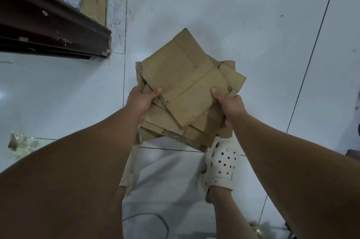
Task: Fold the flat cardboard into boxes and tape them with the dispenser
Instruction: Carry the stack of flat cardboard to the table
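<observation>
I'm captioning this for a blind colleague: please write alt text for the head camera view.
A person's left hand and right hand grip opposite sides of an untidy stack of flat cardboard, thumbs on top, above a white tiled floor. A white clog shows below the stack, and a dark door frame at upper left.

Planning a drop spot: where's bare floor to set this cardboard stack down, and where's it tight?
Bare tile right of the cardboard stack, to the grout line; another below the door frame, left of the stack. Crowded under the stack by the white clog, and a tape scrap lies far left.
</observation>
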### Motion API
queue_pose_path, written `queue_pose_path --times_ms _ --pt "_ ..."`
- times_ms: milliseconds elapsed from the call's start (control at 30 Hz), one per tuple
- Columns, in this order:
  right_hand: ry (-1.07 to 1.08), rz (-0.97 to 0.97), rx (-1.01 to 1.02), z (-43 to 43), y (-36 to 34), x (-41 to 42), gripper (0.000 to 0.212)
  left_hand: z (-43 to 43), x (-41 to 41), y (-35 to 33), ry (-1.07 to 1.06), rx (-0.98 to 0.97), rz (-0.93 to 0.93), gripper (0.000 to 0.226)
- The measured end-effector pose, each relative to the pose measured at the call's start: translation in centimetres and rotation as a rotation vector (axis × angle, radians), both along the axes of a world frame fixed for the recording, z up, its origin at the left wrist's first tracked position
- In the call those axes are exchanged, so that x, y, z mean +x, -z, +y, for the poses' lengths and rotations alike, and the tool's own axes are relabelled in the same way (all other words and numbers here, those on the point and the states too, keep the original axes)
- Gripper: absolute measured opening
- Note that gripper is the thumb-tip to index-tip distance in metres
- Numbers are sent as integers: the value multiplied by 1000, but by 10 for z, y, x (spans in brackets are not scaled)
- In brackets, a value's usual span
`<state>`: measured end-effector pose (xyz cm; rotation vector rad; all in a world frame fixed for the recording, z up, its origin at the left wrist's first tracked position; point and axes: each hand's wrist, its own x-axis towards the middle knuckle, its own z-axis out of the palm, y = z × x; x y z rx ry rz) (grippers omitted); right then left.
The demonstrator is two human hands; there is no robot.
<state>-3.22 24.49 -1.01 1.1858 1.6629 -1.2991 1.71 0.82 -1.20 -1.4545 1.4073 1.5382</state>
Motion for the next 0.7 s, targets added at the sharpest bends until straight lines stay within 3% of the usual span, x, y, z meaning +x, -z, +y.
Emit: queue_pose_path --times_ms 133,267,433,600,700 --pt "-143 74 -29 12 -49 -5 48 -5 -8 -42 64 14 50 64" --pt "-194 76 3 20 -112 -20 45 -12 -21 -115 108 134 -3 84" --pt "-283 106 -121 22 -190 -43 72 -21 -40 -209 -28 352 14 69" --pt "-399 153 -208 34 -274 -64 82 -22 -57 -293 -40 419 43 86" --pt "-406 130 -259 42 -322 -77 80 -14 -76 -337 -59 372 -1 83"
